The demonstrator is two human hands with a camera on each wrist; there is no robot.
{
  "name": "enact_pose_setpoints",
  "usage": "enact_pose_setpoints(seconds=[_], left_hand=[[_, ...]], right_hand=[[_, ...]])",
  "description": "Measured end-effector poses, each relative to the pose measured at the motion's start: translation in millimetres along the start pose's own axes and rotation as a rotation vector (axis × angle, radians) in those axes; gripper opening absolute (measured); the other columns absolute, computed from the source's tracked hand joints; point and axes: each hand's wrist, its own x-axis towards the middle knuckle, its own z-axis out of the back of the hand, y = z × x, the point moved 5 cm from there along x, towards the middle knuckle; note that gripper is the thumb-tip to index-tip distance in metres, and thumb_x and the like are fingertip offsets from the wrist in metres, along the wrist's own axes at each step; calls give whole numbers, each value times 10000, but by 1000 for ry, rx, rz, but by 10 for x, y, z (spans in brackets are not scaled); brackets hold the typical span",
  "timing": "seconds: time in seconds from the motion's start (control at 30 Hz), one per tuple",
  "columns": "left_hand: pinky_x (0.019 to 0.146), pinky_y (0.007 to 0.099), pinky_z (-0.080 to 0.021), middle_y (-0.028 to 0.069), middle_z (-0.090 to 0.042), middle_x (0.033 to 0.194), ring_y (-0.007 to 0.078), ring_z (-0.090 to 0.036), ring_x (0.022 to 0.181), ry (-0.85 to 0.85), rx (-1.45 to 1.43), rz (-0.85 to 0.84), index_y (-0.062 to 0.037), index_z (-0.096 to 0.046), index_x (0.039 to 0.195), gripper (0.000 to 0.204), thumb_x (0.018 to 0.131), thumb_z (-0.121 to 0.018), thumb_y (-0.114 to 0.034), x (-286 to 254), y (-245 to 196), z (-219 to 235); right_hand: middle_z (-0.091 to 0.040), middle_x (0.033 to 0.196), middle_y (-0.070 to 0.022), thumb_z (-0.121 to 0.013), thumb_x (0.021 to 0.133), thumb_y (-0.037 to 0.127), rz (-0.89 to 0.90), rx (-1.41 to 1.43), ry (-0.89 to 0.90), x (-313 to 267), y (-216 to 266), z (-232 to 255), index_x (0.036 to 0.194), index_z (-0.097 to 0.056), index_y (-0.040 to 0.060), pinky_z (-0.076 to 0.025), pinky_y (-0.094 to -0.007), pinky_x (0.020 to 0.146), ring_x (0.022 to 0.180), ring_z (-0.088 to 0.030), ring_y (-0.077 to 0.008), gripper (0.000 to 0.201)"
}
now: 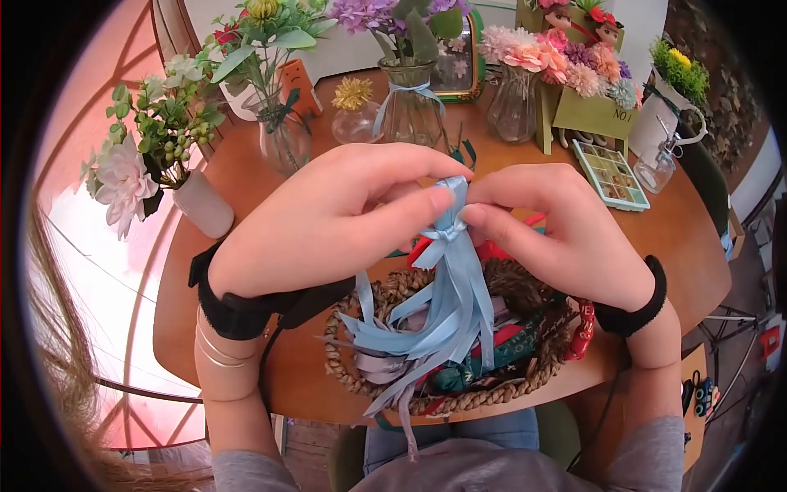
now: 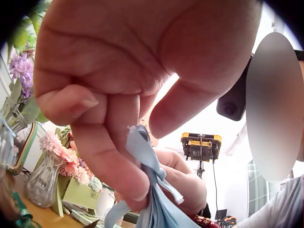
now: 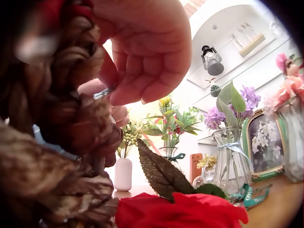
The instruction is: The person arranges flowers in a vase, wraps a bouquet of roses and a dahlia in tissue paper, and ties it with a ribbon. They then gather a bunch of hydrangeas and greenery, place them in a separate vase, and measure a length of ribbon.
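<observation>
A bundle of light blue ribbon (image 1: 459, 287) hangs from both hands, tied by a knotted strip near its folded top. My left hand (image 1: 320, 217) pinches that top from the left between thumb and fingers. From the right, thumb and index finger of my right hand (image 1: 570, 234) pinch the ribbon beside the knot. The loose tails fall over a braided wicker basket (image 1: 334, 357), which holds grey ribbons, a dark green printed ribbon roll (image 1: 500, 361) and red pieces. In the left wrist view the ribbon's cut end (image 2: 137, 145) stands up between the fingers.
Behind the basket stand glass vases (image 1: 414, 111) with flowers, a white flower pot (image 1: 203, 205) and a small glass bottle (image 1: 656, 170). A compartment box (image 1: 611, 176) lies at the right on the wooden table (image 1: 680, 246). A red cloth rose (image 3: 180, 211) sits close to the right wrist.
</observation>
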Motion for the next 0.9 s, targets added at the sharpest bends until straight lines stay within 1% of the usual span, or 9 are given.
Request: enact_pose_setpoints(seconds=[0.13,0.23,0.3,0.37,0.5,0.7,0.77,0.83,0.9], left_hand=[[641,186,-429,10,-569,834,37,-511,779,27,26,87,26,-509,1017,245,835,-475,-133,-35,4,-1],[603,184,-403,-7,-561,767,40,-504,741,-34,12,-26,9,-535,908,172,794,-527,-120,-54,-22,31],[573,181,-366,-13,-547,731,56,-492,693,-78,267,-131,-6,-549,856,146,756,-558,-113,-76,-126,69],[568,182,-356,-10,-544,733,60,-485,679,-106,289,-155,-7,-554,846,148,743,-568,-113,-116,-169,88],[573,179,-357,1,-544,759,55,-483,678,-165,333,-129,-2,-555,833,143,734,-577,-102,-196,-241,163],[548,168,-366,10,-528,735,51,-483,644,-248,70,-100,-8,-470,867,138,772,-544,-77,-264,-212,252],[526,160,-357,5,-526,697,43,-485,622,-335,-108,-69,-20,-439,830,135,768,-543,-81,-320,-215,337],[495,152,-346,6,-522,665,40,-485,593,-361,-97,-59,-38,-412,813,142,767,-538,-83,-353,-249,386],[474,149,-340,4,-507,645,41,-481,569,-378,-41,-27,-46,-404,810,140,769,-533,-82,-387,-225,440]], right_hand=[[-499,535,-133,-525,755,105,36,-90,2,-27,30,9,695,-551,-6,-371,-352,470,501,-486,-299,129],[-504,556,-131,-528,751,114,110,-185,-25,-59,98,8,683,-547,2,-377,-372,492,541,-495,-311,133],[-510,574,-129,-530,749,119,155,-221,-64,-80,159,42,675,-541,4,-382,-382,506,568,-500,-315,137],[-552,679,-102,-522,724,38,131,-395,62,-108,237,64,769,-569,0,-412,-325,578,649,-527,-277,75],[-540,667,-83,-526,701,41,161,-492,213,-182,339,83,771,-565,26,-402,-338,619,671,-518,-274,82],[-532,646,-60,-574,697,137,189,-611,697,-397,265,-140,762,-557,66,-372,-345,752,687,-526,-242,98],[-533,623,-58,-607,679,194,183,-539,695,-397,253,-174,739,-553,70,-354,-341,781,679,-533,-238,148],[-530,600,-62,-634,652,216,164,-663,823,-422,211,-236,711,-551,69,-350,-335,784,672,-537,-235,178],[-529,591,-64,-653,627,228,185,-634,770,-431,182,-235,686,-547,68,-345,-329,788,671,-539,-232,201]])
